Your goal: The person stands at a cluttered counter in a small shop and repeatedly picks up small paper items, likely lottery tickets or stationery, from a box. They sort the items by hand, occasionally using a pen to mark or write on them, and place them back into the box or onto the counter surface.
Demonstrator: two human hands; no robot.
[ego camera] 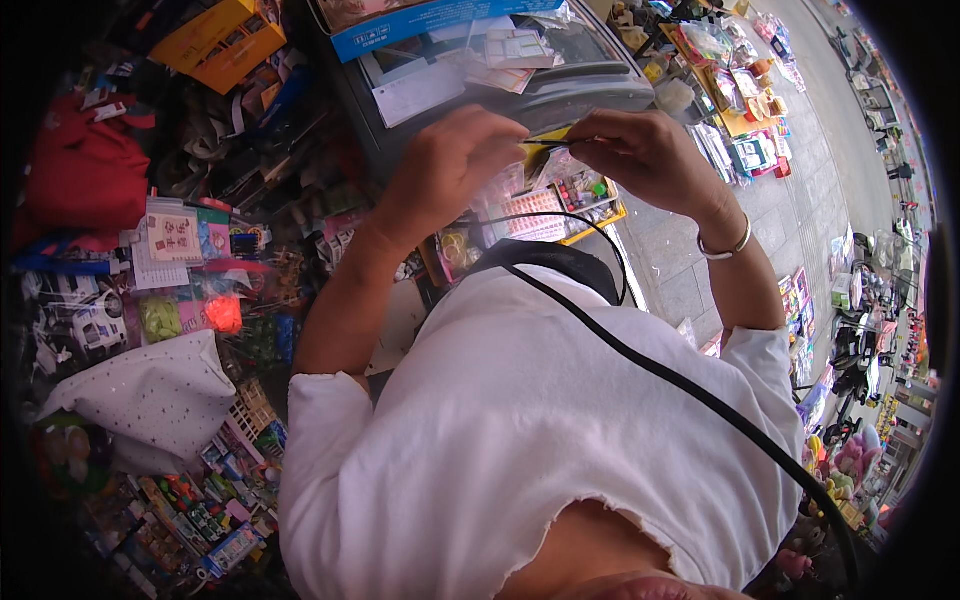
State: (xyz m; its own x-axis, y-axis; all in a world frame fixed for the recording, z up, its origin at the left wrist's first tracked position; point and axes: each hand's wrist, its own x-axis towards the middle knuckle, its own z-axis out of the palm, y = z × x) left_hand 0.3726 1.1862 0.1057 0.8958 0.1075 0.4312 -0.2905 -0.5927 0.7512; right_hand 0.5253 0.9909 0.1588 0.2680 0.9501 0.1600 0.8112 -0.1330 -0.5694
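My left hand (450, 169) and my right hand (637, 154) are raised close together, fingertips facing each other across a small gap. Spanning that gap is a thin dark rod-like item (546, 142), pinched at both ends; whether it is stiff or a cord cannot be told. My right wrist wears a silver-coloured bangle (726, 247). Below the hands, a yellow-edged tray (611, 214) holds small colourful goods and a sheet with rows of small pinkish pieces (529, 214). A black cable (675, 375) runs across my white shirt, and a thinner dark cord loops at the waist.
Ahead stands a glass-topped case (600, 86) bearing papers (420, 94) and a blue-edged box (442, 26). On the left are a red cloth bag (90, 176), a white star-patterned cloth (157, 390) and packed toys (187, 510). A goods-laden table (739, 124) and paving (795, 187) lie right.
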